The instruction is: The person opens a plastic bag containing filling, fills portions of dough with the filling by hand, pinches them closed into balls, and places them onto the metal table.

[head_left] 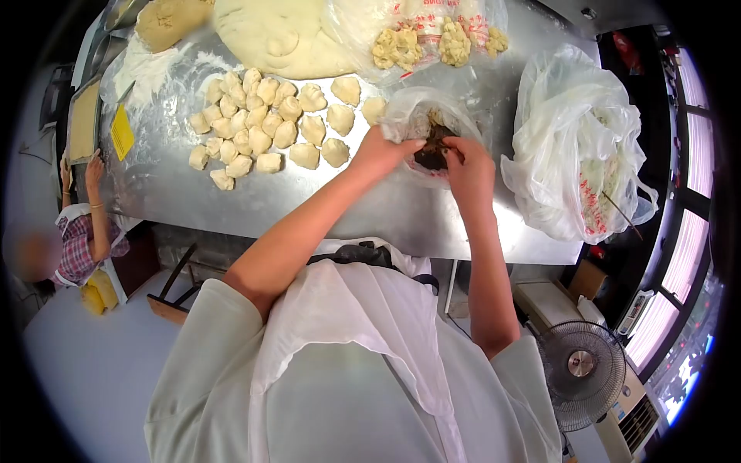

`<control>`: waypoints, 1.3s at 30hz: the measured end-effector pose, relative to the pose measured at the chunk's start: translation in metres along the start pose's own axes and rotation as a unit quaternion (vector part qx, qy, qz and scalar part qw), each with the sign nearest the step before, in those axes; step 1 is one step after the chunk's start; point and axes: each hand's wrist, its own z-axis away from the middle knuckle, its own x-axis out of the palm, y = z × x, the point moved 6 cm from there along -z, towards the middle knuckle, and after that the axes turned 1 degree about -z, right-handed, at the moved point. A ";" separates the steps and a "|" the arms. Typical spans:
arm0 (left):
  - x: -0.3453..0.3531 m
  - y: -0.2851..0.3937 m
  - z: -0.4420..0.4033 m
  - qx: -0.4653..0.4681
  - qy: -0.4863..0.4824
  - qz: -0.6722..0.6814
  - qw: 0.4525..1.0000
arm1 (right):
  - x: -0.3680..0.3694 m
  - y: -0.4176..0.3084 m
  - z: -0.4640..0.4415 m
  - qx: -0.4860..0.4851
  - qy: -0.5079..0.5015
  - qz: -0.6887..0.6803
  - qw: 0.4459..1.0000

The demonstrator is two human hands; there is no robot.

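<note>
A plastic bag (413, 100) with its mouth spread holds a dark brown paste (429, 157). At its left side my left hand (384, 156) is closed on the rim, the thumb over the inner edge. My right hand (469, 163) reaches in from the right, its thumb and fingers pinched together at the paste. How much paste is between them is hidden. Left of the bag lie several larger dough pieces (312, 130) and a cluster of small dough pieces (253, 116). One piece (373, 110) sits close beside the bag.
A large dough slab (270, 35) lies at the back of the metal table (324, 204), near bagged yellowish clumps (455, 42). Loose flour (147, 77) and a yellow card (122, 133) are left. A bulky plastic bag (571, 147) stands right. Another person (89, 239) works at far left.
</note>
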 end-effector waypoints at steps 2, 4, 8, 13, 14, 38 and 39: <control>-0.005 -0.033 0.003 -0.110 -0.046 0.120 0.986 | -0.003 -0.003 0.011 0.029 -0.004 0.002 1.000; -0.008 -0.034 0.011 -0.123 0.014 0.181 0.976 | -0.010 -0.025 0.016 0.039 -0.014 0.020 0.999; -0.002 -0.029 0.007 -0.051 0.045 0.123 0.990 | 0.004 -0.044 0.014 -0.082 0.016 0.104 0.991; 0.003 -0.008 0.016 -0.029 0.113 0.255 0.960 | 0.026 -0.015 0.012 -0.086 0.040 0.084 0.992; 0.002 -0.007 0.020 -0.057 0.137 0.284 0.947 | 0.027 -0.013 0.012 -0.085 0.040 0.080 0.992; -0.026 0.009 -0.006 0.130 0.251 -0.156 0.946 | 0.043 -0.023 -0.008 0.004 -0.013 0.130 0.991; -0.028 0.010 -0.005 0.150 0.259 -0.125 0.946 | 0.043 -0.023 -0.009 0.006 -0.017 0.134 0.991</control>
